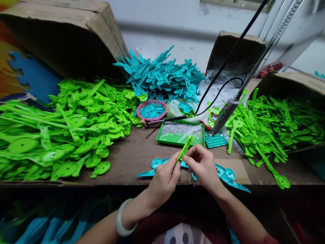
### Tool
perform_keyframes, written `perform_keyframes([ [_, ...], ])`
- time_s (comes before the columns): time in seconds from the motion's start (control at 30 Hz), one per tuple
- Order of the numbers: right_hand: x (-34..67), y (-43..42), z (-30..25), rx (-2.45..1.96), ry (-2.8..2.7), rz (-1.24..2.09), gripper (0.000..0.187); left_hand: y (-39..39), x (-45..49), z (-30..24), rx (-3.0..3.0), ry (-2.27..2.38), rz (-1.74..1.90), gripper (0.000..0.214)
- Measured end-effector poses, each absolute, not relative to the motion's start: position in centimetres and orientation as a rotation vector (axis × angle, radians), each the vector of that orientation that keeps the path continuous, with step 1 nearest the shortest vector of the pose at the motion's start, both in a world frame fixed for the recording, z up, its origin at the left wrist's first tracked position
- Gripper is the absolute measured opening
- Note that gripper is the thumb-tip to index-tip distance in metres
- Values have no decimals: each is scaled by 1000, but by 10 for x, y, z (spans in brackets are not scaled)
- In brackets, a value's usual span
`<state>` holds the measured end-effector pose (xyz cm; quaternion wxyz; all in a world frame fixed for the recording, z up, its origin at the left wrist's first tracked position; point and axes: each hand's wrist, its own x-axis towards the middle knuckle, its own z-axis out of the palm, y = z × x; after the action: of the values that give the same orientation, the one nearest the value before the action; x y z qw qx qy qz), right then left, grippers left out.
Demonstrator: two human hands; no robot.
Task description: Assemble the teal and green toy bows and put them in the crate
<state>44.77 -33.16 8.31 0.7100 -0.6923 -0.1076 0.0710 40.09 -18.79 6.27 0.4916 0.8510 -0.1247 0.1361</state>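
My left hand (166,176) is closed around a slim green plastic part (186,146), which tilts up and away from me. The fingers of my right hand (201,166) are pinched together against the lower end of that same part; whether they also hold something small is hidden. Beneath both hands lies a blue plastic piece (228,178) with round cups, near the table's front edge. My hands cover its middle. Just beyond them is a green tray (162,137) of small silvery pieces, with a translucent strip (189,133) lying across it.
Green plastic parts (83,125) are heaped at left, more green parts (266,132) at right. Blue parts (165,74) pile up at the back. A pink bowl (152,119) holds blue bits. An electric screwdriver (225,115) hangs right of the tray, above a blue plate (215,139).
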Motion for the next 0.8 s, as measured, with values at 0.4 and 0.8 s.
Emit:
perform_keyframes([
  [0.4, 449, -333, 78, -1267, -42, 382, 32, -191, 399, 38, 2441, -553, 896, 57],
  [0.8, 448, -336, 59, -1205, -86, 400, 29, -195, 393, 22, 2460, -408, 864, 56],
])
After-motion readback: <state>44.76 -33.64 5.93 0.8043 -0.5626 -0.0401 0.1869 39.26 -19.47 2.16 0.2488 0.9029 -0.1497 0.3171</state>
